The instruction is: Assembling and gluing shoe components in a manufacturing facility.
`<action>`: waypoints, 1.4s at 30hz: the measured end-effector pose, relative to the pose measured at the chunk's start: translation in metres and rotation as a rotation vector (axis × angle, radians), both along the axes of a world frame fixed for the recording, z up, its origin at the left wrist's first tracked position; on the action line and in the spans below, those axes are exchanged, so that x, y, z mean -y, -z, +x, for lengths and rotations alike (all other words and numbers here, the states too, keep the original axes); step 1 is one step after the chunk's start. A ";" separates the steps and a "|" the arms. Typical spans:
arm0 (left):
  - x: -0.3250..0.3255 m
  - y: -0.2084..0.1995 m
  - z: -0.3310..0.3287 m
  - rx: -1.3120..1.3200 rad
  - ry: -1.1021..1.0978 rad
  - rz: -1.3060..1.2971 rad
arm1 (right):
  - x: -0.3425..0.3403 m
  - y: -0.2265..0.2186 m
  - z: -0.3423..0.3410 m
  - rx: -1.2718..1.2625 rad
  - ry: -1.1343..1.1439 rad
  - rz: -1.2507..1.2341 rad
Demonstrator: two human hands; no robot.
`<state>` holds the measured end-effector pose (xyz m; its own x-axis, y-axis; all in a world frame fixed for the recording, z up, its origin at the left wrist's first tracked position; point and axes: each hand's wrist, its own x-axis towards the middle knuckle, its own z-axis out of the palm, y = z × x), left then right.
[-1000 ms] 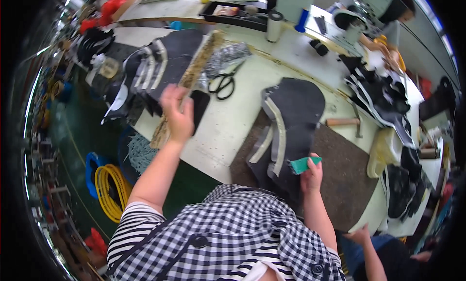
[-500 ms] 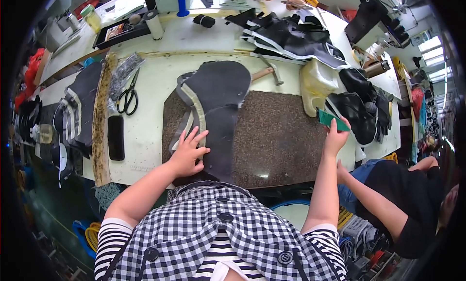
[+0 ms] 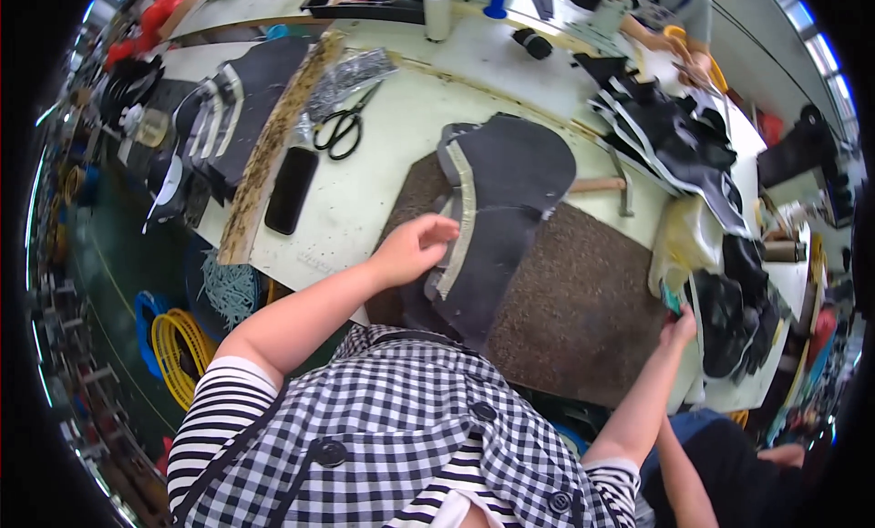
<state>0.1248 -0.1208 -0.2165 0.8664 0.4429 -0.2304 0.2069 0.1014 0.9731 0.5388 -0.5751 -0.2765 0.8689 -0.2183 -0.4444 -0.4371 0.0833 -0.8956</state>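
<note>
My left hand point(image 3: 419, 247) is open, its fingers loosely bent beside the pale strip along a curved dark grey sheet piece point(image 3: 515, 209). Whether the fingertips touch the strip I cannot tell. More grey pieces show beneath that piece, on a speckled brown board point(image 3: 583, 309). On the right, my right hand point(image 3: 678, 329) is closed on a flat green tool point(image 3: 671, 298). The tool reaches the low spout side of a yellowed translucent plastic container point(image 3: 690, 238); its tip is hard to make out.
A hammer point(image 3: 597, 185) lies beyond the board. Scissors point(image 3: 343, 131), a black phone point(image 3: 292, 191) and a stained wooden strip point(image 3: 273, 154) lie to the left. Black shoe uppers point(image 3: 670, 136) are piled at the far right. A co-worker's hands point(image 3: 679, 49) work across the table; another person sits at right.
My view has turned, shifting the table in it. My left hand has lifted its spread fingers from the grey piece and bent them. The green tool has tilted toward the container.
</note>
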 end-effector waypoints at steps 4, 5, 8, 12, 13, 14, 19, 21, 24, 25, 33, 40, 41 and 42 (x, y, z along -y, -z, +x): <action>-0.060 0.017 0.034 -0.173 -0.542 -0.049 | -0.167 -0.057 -0.107 0.052 -0.204 0.337; -0.074 0.022 0.044 -0.171 -0.552 -0.048 | -0.205 -0.073 -0.131 0.085 -0.327 0.344; -0.100 0.031 0.066 -0.272 -0.413 0.276 | -0.306 -0.098 -0.176 0.211 -0.641 0.299; -0.117 0.033 0.080 -0.175 -0.405 -0.108 | -0.411 -0.075 -0.195 0.507 -0.976 0.251; -0.120 0.033 0.080 -0.195 -0.343 -0.216 | -0.429 -0.072 -0.193 0.623 -1.093 0.066; -0.122 0.034 0.079 -0.216 -0.284 -0.325 | -0.444 -0.070 -0.192 0.736 -1.207 -0.124; -0.128 0.048 0.076 -0.198 -0.305 -0.435 | -0.468 -0.058 -0.187 0.995 -1.381 -0.075; -0.133 0.049 0.077 -0.211 -0.310 -0.298 | -0.453 -0.052 -0.192 0.875 -1.386 -0.158; -0.134 0.033 0.090 -0.187 -0.263 0.060 | -0.435 -0.033 -0.196 0.745 -1.312 -0.243; -0.134 0.028 0.093 -0.167 -0.226 0.348 | -0.433 -0.031 -0.202 0.741 -1.247 -0.207; -0.157 0.040 0.128 -0.329 -0.005 0.484 | -0.422 -0.039 -0.211 0.738 -1.303 -0.231; -0.165 0.046 0.141 -0.407 0.101 0.339 | -0.431 -0.052 -0.220 0.781 -1.276 -0.403; -0.164 0.046 0.139 -0.411 0.080 0.346 | -0.427 -0.058 -0.224 0.729 -1.323 -0.422; -0.161 0.047 0.137 -0.415 0.080 0.339 | -0.419 -0.057 -0.229 0.722 -1.329 -0.424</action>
